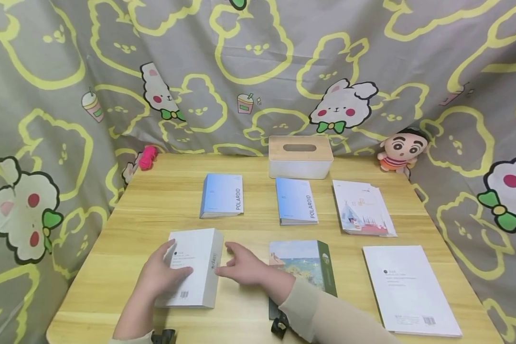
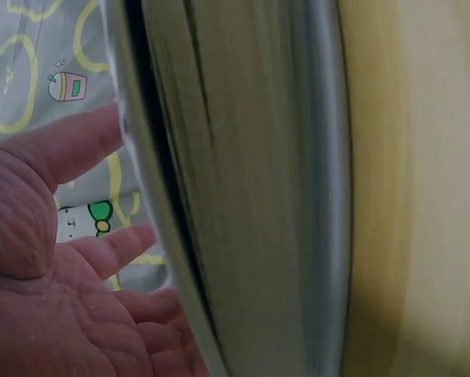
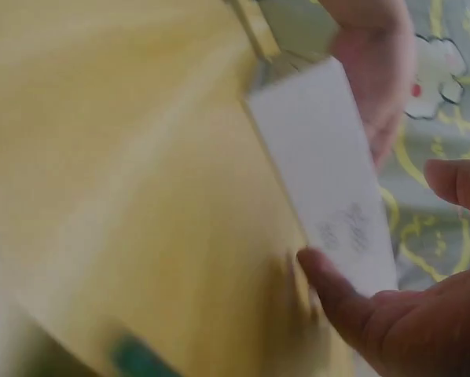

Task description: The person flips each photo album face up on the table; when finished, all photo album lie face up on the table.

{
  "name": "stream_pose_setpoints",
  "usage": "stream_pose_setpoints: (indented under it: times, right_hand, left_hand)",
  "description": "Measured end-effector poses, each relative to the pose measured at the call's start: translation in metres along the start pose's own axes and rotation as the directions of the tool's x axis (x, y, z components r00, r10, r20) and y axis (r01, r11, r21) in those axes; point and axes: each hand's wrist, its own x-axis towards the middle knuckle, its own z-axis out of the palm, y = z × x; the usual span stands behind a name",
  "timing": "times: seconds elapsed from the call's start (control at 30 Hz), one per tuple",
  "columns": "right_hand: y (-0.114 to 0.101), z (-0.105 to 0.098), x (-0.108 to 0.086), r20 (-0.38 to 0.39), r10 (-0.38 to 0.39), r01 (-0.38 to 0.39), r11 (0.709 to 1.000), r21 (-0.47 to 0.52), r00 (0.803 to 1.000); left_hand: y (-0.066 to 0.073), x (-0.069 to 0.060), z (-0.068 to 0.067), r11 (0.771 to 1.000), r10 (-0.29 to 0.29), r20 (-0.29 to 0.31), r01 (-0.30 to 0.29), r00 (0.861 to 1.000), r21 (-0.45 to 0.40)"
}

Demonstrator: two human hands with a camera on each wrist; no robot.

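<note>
A thick white book [image 1: 197, 286] lies with its printed cover up at the front left, its spine facing right. My left hand [image 1: 155, 272] rests over its left part with thumb and fingers spread on the cover. In the left wrist view, loosely straight fingers of that hand [image 2: 86, 306] touch the cover beside the page block [image 2: 243, 188]. My right hand [image 1: 246, 267] is at the spine, thumb and index finger apart. A fingertip of this hand [image 3: 424, 314] meets the spine [image 3: 321, 157] in the blurred right wrist view.
A book with a seaside picture [image 1: 294, 260] lies partly under my right forearm. Another white book [image 1: 413, 291] is at the right. Behind are two blue POLAROID albums [image 1: 223, 193] [image 1: 294, 200], tent-picture booklets [image 1: 361, 205], a tissue box [image 1: 301, 167], a doll [image 1: 402, 150] and a pink object [image 1: 147, 157].
</note>
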Motion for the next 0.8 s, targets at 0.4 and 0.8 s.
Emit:
stream_pose_setpoints:
  times: [0.4,0.8]
  right_hand:
    - [0.001,0.021,-0.007,0.033,-0.021,0.021,1.0,0.005,0.999]
    - [-0.012,0.009,-0.019,-0.094,-0.166,0.165,0.986,-0.016,0.982]
  left_hand:
    - [0.004,-0.004,0.004,0.998,0.055,0.021,-0.055,0.998,0.034]
    - [0.008,-0.007,0.003,0.968,0.083,0.086,-0.059,0.993,-0.242]
